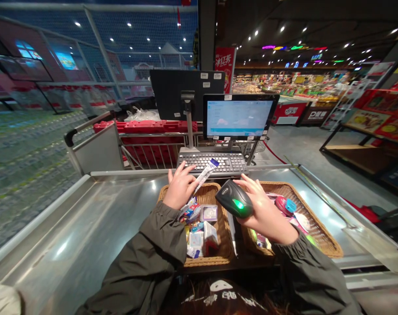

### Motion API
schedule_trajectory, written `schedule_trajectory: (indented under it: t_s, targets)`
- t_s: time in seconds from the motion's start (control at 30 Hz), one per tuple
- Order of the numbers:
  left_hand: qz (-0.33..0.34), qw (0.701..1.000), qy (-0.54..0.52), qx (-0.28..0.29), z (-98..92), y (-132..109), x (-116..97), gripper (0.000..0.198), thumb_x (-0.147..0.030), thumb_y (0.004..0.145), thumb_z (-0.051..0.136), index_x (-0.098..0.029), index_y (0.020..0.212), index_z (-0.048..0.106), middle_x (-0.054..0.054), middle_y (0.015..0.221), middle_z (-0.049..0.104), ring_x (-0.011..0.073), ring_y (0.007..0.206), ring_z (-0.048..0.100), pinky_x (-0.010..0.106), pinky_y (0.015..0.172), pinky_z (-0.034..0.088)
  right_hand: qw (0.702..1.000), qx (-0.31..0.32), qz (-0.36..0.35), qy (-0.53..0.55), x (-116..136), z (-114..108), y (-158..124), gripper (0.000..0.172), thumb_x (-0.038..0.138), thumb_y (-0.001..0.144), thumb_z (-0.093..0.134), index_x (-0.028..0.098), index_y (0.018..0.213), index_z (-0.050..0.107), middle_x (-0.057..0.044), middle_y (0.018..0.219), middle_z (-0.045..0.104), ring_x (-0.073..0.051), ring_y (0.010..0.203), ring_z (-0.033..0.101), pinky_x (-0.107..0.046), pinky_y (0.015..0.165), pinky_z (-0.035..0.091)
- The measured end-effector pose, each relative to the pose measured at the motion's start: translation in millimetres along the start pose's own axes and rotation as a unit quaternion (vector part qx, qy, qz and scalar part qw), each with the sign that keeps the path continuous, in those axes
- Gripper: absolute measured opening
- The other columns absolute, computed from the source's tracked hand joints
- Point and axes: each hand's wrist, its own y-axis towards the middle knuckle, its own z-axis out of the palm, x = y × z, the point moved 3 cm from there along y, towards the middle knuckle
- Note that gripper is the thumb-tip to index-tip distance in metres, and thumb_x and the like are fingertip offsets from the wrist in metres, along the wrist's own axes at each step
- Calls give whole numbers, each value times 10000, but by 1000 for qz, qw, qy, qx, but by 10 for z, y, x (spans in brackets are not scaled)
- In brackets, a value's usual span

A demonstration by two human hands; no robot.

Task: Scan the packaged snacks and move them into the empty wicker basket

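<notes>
A black handheld barcode scanner (230, 197) with a lit green light is gripped in my right hand (264, 214), above the gap between two wicker baskets. In my left hand (181, 186) is a slim white packet with a blue end (204, 175), slanting up over the front of the keyboard (231, 164). My left fingers partly hide where they hold it. Beneath that hand, the left wicker basket (225, 245) contains small packs and boxes, among them a clear-and-white square case (209, 213). The right wicker basket (323, 232), partly behind my right hand, holds colourful items, including a red-and-blue one (286, 205).
A lit monitor (238, 117) and a second screen seen from behind (185, 94) stand beyond the keyboard. The metal counter (96, 218) has raised edges. A metal cart (96, 146) is behind it at left; shelves (359, 144) stand at right.
</notes>
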Motion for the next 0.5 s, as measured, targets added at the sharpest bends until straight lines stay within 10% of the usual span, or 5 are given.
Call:
schedule_trajectory:
  t_s: [0.5]
  targets:
    - [-28, 999, 35, 23, 128, -141, 254, 262, -331, 916, 520, -224, 732, 672, 44, 1426, 560, 327, 1460, 281, 749, 1111, 113, 1000, 11, 3, -10, -17, 82, 2, 518, 223, 714, 604, 198, 1231, 583, -149, 1418, 497, -393, 1453, 272, -703, 1129, 214]
